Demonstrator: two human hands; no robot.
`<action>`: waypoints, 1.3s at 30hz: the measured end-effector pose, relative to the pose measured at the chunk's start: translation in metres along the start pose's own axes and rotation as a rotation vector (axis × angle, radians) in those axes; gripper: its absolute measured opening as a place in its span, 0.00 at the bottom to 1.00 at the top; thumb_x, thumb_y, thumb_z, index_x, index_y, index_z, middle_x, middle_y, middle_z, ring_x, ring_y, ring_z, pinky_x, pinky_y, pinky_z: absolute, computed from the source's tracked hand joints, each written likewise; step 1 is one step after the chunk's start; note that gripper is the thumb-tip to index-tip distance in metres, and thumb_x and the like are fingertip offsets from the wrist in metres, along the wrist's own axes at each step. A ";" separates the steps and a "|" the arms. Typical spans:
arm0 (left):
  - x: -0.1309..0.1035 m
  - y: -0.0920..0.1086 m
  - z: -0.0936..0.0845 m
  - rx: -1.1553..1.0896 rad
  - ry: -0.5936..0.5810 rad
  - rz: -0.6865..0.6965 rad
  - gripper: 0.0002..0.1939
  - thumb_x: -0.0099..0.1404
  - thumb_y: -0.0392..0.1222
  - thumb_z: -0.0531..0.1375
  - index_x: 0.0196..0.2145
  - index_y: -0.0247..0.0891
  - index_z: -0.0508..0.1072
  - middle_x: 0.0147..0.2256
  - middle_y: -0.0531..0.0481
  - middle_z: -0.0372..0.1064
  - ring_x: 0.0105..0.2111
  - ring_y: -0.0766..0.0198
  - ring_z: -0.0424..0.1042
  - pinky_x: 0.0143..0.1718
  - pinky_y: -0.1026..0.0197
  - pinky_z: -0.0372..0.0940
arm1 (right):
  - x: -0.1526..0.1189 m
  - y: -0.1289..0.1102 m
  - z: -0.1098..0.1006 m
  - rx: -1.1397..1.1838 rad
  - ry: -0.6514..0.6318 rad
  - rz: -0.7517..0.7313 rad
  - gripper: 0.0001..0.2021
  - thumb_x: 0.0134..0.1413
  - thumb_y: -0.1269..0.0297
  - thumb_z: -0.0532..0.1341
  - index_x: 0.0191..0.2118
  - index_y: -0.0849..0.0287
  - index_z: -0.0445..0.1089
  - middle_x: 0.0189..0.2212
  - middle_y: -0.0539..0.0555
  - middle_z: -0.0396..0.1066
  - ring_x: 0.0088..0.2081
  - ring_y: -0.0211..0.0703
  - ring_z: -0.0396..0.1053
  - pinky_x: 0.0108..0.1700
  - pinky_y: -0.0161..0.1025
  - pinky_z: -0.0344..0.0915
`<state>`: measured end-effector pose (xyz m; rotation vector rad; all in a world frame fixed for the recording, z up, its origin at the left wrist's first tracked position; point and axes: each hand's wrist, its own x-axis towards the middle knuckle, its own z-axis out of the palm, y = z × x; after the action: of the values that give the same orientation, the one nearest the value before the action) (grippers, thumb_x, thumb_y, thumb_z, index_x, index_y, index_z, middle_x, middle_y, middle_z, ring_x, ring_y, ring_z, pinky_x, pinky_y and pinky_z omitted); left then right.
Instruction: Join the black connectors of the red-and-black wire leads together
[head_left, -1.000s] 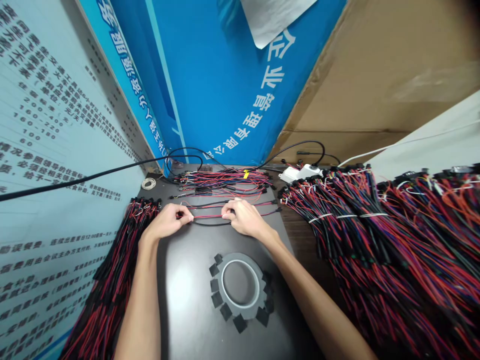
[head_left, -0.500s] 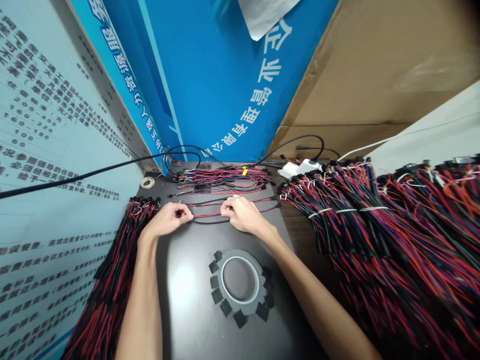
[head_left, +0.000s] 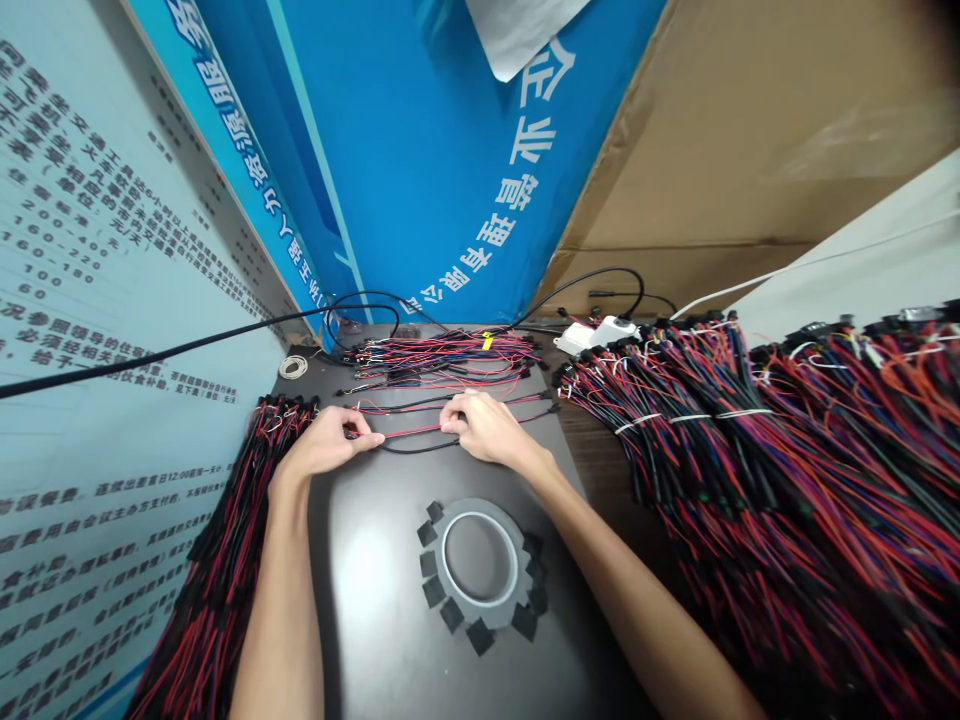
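A thin wire harness [head_left: 412, 432] with red and black strands lies stretched from side to side over the dark table. My left hand [head_left: 337, 440] pinches it near its left part, thumb and forefinger together. My right hand [head_left: 478, 425] grips the same harness further right, its fingers curled closed. Between the hands a black strand [head_left: 420, 449] sags below the red one. Just behind, another black and red cable [head_left: 420, 403] lies roughly parallel. Nearer me a roll of tape [head_left: 481, 565] lies flat, with black tape pieces [head_left: 480, 637] stuck around its rim.
A heap of harnesses [head_left: 450, 352] with a yellow tag lies at the back. Thick tied bundles [head_left: 697, 430] fill the right side, and another bundle [head_left: 240, 500] hangs along the left. A white power strip [head_left: 596, 335] and a coil of pale cord [head_left: 292, 367] stand near the back.
My left hand has shifted slightly left and its thumb is straighter along the wire. My right hand stays nearly in place. The view has moved a little.
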<state>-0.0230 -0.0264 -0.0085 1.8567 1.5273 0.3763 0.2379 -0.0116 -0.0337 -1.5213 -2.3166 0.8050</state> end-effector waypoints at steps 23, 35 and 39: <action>0.007 -0.002 0.001 -0.129 -0.129 0.052 0.12 0.57 0.49 0.62 0.29 0.36 0.76 0.31 0.48 0.75 0.33 0.61 0.71 0.40 0.59 0.65 | 0.003 0.004 0.004 -0.050 0.019 -0.022 0.08 0.56 0.70 0.57 0.34 0.57 0.75 0.36 0.54 0.76 0.42 0.42 0.68 0.38 0.32 0.56; 0.008 0.000 0.004 -0.180 -0.150 -0.038 0.09 0.53 0.45 0.60 0.25 0.37 0.74 0.29 0.49 0.74 0.34 0.59 0.70 0.40 0.59 0.62 | 0.003 0.005 0.004 -0.047 0.016 -0.019 0.08 0.56 0.70 0.58 0.34 0.57 0.75 0.36 0.53 0.76 0.44 0.42 0.68 0.39 0.32 0.56; 0.008 0.002 0.004 -0.115 -0.101 -0.114 0.09 0.51 0.43 0.58 0.23 0.36 0.75 0.28 0.49 0.74 0.33 0.58 0.70 0.38 0.59 0.61 | 0.003 0.004 0.003 -0.045 0.012 -0.022 0.08 0.56 0.70 0.57 0.33 0.57 0.75 0.36 0.53 0.76 0.44 0.42 0.68 0.39 0.32 0.56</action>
<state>-0.0164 -0.0203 -0.0119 1.6668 1.5032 0.3056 0.2384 -0.0089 -0.0393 -1.5125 -2.3534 0.7408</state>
